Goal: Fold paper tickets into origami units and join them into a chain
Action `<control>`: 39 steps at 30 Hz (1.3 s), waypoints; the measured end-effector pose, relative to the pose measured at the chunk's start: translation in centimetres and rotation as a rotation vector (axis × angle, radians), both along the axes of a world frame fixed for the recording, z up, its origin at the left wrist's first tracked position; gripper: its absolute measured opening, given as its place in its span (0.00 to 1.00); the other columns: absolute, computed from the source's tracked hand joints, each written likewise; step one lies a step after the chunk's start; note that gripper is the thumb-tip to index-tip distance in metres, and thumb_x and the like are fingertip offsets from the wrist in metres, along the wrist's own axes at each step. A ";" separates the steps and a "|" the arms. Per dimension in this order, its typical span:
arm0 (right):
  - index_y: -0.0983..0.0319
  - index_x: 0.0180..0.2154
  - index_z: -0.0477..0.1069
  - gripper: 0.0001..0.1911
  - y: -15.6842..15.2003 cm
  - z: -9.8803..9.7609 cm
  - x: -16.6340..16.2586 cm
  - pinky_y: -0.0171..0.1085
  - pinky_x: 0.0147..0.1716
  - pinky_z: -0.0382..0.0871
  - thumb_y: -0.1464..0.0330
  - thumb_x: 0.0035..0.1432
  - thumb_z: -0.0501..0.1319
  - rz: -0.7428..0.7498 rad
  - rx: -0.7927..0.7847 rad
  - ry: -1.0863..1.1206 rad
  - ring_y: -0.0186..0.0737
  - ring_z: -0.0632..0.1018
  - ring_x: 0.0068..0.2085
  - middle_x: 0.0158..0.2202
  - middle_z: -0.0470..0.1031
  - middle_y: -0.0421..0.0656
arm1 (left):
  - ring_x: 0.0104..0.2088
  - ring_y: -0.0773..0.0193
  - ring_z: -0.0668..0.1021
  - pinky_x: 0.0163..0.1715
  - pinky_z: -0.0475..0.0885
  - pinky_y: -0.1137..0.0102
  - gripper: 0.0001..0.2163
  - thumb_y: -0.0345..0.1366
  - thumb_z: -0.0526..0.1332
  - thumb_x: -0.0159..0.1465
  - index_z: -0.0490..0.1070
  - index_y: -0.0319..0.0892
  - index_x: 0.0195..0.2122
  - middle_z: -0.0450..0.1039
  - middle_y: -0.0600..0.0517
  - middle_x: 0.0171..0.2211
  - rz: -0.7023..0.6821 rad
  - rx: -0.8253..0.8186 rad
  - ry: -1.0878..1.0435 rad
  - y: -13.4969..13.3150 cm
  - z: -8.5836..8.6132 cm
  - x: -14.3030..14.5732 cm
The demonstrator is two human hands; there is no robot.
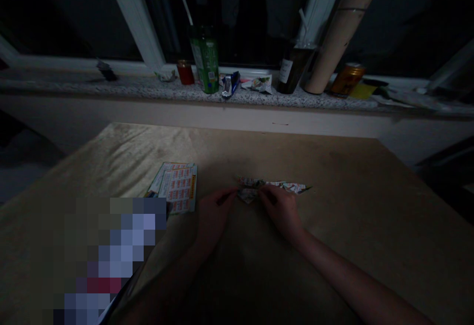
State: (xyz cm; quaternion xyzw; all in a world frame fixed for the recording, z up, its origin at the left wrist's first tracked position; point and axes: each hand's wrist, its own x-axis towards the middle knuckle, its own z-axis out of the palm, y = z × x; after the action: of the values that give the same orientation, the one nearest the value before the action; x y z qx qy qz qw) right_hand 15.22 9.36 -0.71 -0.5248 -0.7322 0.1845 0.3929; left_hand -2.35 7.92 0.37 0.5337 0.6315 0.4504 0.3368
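**Item in hand.** Folded printed paper (274,186), a flat, multi-pointed shape. It lies on the desk (351,191) a little right of centre, directly ahead of the person, with its long point trailing right.

**Left hand** (213,211). The fingers are drawn together at the paper's left corner and appear to pinch it between thumb and forefinger.

**Right hand** (283,211). The fingers are close together, with their tips resting on the paper's middle. Whether the thumb sits under a flap cannot be told in this light.

**Handling note (judgement).** The step looks like setting a crease.
- Line the edges up before pressing.
- Let one hand anchor the paper while the other runs the fold outward from the centre.
- Thin glossy stock will likely spring back unless it is pressed firmly.
- The dim light makes misalignment easy to miss.

**Surface.** The desk is covered in a tan, faintly wrinkled sheet. A printed leaflet (176,186) with a grid of orange panels lies flat, left of the hands and apart from them.

**Room, along the speckled stone windowsill** (74,87):
- small dark object (106,70)
- red jar (184,72)
- green cup (205,63) with a straw
- blue wrapper (230,84)
- crumpled wrapper (259,84)
- dark drink cup (292,68) with a straw
- tall beige cylinder (338,41), leaning
- gold can (347,79)
- yellow flat piece (363,91)

Behind these stand a white window frame (133,14) and black glass.
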 end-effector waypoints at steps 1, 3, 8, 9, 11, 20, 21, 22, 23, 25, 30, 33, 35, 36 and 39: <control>0.60 0.33 0.73 0.08 0.0 0.0 0.0 0.38 0.32 0.67 0.69 0.58 0.55 -0.002 -0.001 -0.001 0.42 0.76 0.31 0.31 0.77 0.44 | 0.37 0.57 0.79 0.43 0.71 0.62 0.08 0.36 0.60 0.55 0.78 0.45 0.34 0.79 0.53 0.34 0.004 0.001 -0.001 0.0 0.0 0.0; 0.60 0.33 0.73 0.08 -0.1 0.0 0.1 0.38 0.32 0.67 0.68 0.58 0.55 -0.011 -0.003 0.000 0.42 0.76 0.31 0.31 0.77 0.44 | 0.37 0.57 0.79 0.43 0.71 0.62 0.08 0.36 0.60 0.55 0.78 0.45 0.34 0.79 0.53 0.34 0.011 0.006 -0.003 0.1 -0.1 0.0; 0.60 0.35 0.72 0.08 -0.1 -0.1 0.1 0.38 0.31 0.67 0.67 0.58 0.55 -0.027 0.004 0.015 0.42 0.76 0.31 0.31 0.77 0.44 | 0.38 0.58 0.79 0.44 0.71 0.64 0.09 0.35 0.61 0.56 0.77 0.44 0.36 0.79 0.52 0.36 0.002 0.023 -0.018 0.2 -0.3 0.0; 0.61 0.35 0.72 0.08 -0.2 -0.1 0.1 0.38 0.31 0.67 0.67 0.58 0.55 -0.029 0.014 0.018 0.42 0.76 0.31 0.31 0.76 0.44 | 0.38 0.58 0.79 0.44 0.71 0.64 0.10 0.35 0.61 0.56 0.77 0.44 0.38 0.79 0.52 0.37 0.004 0.027 -0.024 0.2 -0.4 0.0; 0.61 0.34 0.71 0.08 -0.3 0.0 0.1 0.38 0.31 0.66 0.66 0.59 0.55 -0.030 0.042 0.028 0.42 0.75 0.31 0.30 0.75 0.44 | 0.39 0.58 0.79 0.43 0.72 0.65 0.12 0.36 0.60 0.57 0.75 0.42 0.42 0.78 0.50 0.38 0.014 0.039 -0.043 0.1 -0.4 0.0; 0.60 0.33 0.69 0.08 -1.1 0.4 0.4 0.37 0.30 0.65 0.69 0.60 0.52 -0.004 0.166 0.024 0.40 0.72 0.30 0.29 0.72 0.44 | 0.37 0.60 0.79 0.38 0.72 0.68 0.10 0.38 0.57 0.60 0.74 0.42 0.39 0.78 0.51 0.36 0.004 0.093 -0.022 -0.8 -0.2 -0.1; 0.60 0.33 0.69 0.07 -1.2 0.4 0.4 0.38 0.30 0.65 0.69 0.60 0.52 0.013 0.184 0.015 0.40 0.72 0.30 0.29 0.72 0.44 | 0.37 0.60 0.79 0.38 0.72 0.69 0.10 0.38 0.57 0.60 0.74 0.42 0.38 0.78 0.51 0.35 -0.014 0.092 -0.002 -0.9 -0.2 -0.2; 0.60 0.34 0.69 0.07 -1.3 0.5 0.3 0.38 0.30 0.65 0.70 0.60 0.52 0.031 0.200 0.004 0.40 0.72 0.30 0.29 0.72 0.44 | 0.36 0.60 0.79 0.37 0.72 0.69 0.09 0.37 0.57 0.60 0.74 0.43 0.38 0.78 0.52 0.35 -0.036 0.089 0.022 -1.1 -0.2 -0.3; 0.60 0.34 0.69 0.07 -1.5 0.5 0.2 0.38 0.31 0.65 0.70 0.60 0.53 0.050 0.211 -0.010 0.40 0.73 0.30 0.29 0.72 0.44 | 0.36 0.60 0.79 0.37 0.72 0.69 0.09 0.36 0.57 0.60 0.75 0.43 0.37 0.78 0.52 0.35 -0.062 0.087 0.050 -1.3 -0.1 -0.4; 0.60 0.35 0.69 0.07 -1.8 0.6 0.0 0.39 0.32 0.67 0.71 0.60 0.53 0.090 0.219 -0.040 0.41 0.73 0.31 0.29 0.73 0.44 | 0.35 0.59 0.79 0.38 0.71 0.68 0.08 0.34 0.57 0.59 0.75 0.45 0.37 0.78 0.53 0.34 -0.120 0.083 0.114 -1.8 0.1 -0.6; 0.60 0.40 0.70 0.09 -2.2 0.4 -0.7 0.42 0.38 0.70 0.72 0.59 0.54 0.294 0.286 -0.147 0.43 0.75 0.38 0.35 0.76 0.47 | 0.38 0.59 0.78 0.41 0.69 0.67 0.09 0.34 0.56 0.61 0.74 0.48 0.38 0.77 0.53 0.37 -0.232 0.088 0.287 -3.4 1.4 -1.2; 0.63 0.44 0.69 0.11 -2.4 0.1 -1.5 0.43 0.43 0.70 0.73 0.59 0.54 0.463 0.401 -0.229 0.43 0.75 0.43 0.41 0.76 0.49 | 0.39 0.61 0.77 0.42 0.69 0.67 0.10 0.31 0.53 0.64 0.72 0.45 0.42 0.76 0.52 0.40 -0.296 0.144 0.497 -4.3 2.1 -1.7; 0.64 0.45 0.69 0.12 -2.5 0.1 -2.1 0.43 0.44 0.69 0.74 0.59 0.54 0.540 0.431 -0.258 0.43 0.74 0.45 0.43 0.75 0.49 | 0.39 0.62 0.77 0.43 0.69 0.67 0.10 0.31 0.52 0.65 0.70 0.44 0.43 0.76 0.52 0.40 -0.307 0.167 0.579 -4.8 2.3 -2.4; 0.65 0.45 0.69 0.12 -2.6 0.1 -2.5 0.43 0.45 0.69 0.74 0.59 0.54 0.565 0.431 -0.265 0.43 0.74 0.46 0.44 0.75 0.49 | 0.39 0.62 0.77 0.42 0.69 0.67 0.10 0.31 0.51 0.65 0.70 0.44 0.43 0.76 0.52 0.40 -0.300 0.167 0.604 -5.0 2.4 -2.7; 0.65 0.44 0.69 0.11 -2.7 0.4 -3.6 0.43 0.45 0.70 0.74 0.59 0.54 0.586 0.421 -0.281 0.44 0.74 0.46 0.45 0.75 0.49 | 0.39 0.61 0.77 0.43 0.71 0.65 0.11 0.32 0.50 0.66 0.69 0.42 0.45 0.76 0.50 0.41 -0.243 0.162 0.683 -5.6 2.1 -3.9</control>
State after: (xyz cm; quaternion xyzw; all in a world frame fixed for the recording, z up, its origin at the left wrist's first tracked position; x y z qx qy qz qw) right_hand 11.57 6.69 -0.31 -0.2214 -0.9197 0.0610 0.3185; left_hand -6.23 2.30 2.50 0.7492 0.6020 0.2517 0.1142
